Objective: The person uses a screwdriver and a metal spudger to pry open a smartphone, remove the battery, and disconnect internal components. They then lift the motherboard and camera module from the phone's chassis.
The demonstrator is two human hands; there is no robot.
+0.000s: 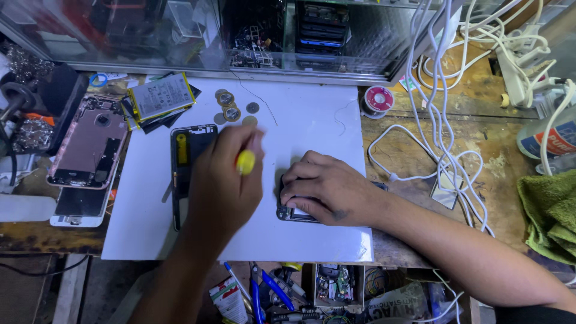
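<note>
My left hand is closed around a small screwdriver whose yellow cap sticks up between the fingers. It hovers over a white mat, partly covering an opened dark phone frame with a yellow strip inside. My right hand presses flat on a small dark phone part lying on the mat, and hides most of it.
Several coins and a flat phone battery lie at the mat's far edge. A pink phone back lies left. White cables, a solder spool and a green cloth are right. Pliers and clutter sit below.
</note>
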